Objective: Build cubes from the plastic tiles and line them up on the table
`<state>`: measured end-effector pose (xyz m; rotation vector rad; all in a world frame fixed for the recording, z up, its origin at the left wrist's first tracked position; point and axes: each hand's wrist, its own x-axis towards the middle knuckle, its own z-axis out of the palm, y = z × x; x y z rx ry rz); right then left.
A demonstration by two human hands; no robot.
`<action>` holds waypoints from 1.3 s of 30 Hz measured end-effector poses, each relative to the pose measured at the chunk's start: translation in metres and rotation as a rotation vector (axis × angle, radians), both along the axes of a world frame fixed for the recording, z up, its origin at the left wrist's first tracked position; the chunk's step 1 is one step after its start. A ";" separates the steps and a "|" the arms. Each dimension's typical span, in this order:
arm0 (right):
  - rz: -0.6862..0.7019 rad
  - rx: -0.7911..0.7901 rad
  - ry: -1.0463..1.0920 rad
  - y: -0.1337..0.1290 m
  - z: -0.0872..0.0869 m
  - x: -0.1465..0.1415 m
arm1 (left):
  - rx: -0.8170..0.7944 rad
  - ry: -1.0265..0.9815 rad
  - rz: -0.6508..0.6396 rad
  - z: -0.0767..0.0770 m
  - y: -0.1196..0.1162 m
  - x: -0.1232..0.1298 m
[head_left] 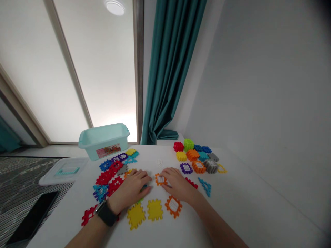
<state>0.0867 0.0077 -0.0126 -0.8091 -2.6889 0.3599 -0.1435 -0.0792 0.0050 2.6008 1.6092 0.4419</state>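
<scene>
On our far left, we see a long black slab (32,218) lying flat by the table (62,220). Next is a see-through lid (63,171), and just beside it a pale green tub (107,137) with a picture label. In front of the tub, we spot a pile of bumpy blue and red pieces (106,177), some on top of others.

Our left hand (134,184) is palm down, thumb and fingers a bit wide (we wear a black watch (106,213) on that arm). A bit of blue peeks out by the thumb. Nearer us lie two yellow squares (154,209).

Our right hand (176,182) has its fingertips at a small orange piece (160,179), flat on the table between our hands. We cannot tell if it pinches it.

Below is a bigger orange piece (173,206). To the right are a purple piece (186,168), bright stacks (192,155), a blue triangle (206,187) and a yellow frame (222,168).
</scene>
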 end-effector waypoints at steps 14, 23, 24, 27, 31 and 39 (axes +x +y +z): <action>-0.004 -0.006 0.135 -0.010 0.005 -0.003 | 0.018 -0.048 0.043 -0.002 0.000 0.004; 0.062 0.030 0.198 -0.027 0.015 -0.012 | 0.101 -0.057 0.079 0.003 -0.001 0.009; 0.068 0.030 0.205 -0.027 0.015 -0.012 | 0.117 -0.068 0.079 0.003 -0.001 0.009; 0.063 0.040 0.243 -0.026 0.013 -0.010 | 0.178 -0.134 0.084 0.002 0.000 0.007; -0.009 0.098 0.337 -0.020 0.008 -0.008 | 0.333 -0.223 0.110 -0.003 0.002 0.001; -0.071 0.151 0.456 -0.017 0.001 -0.008 | 0.498 -0.274 0.136 -0.004 0.003 -0.004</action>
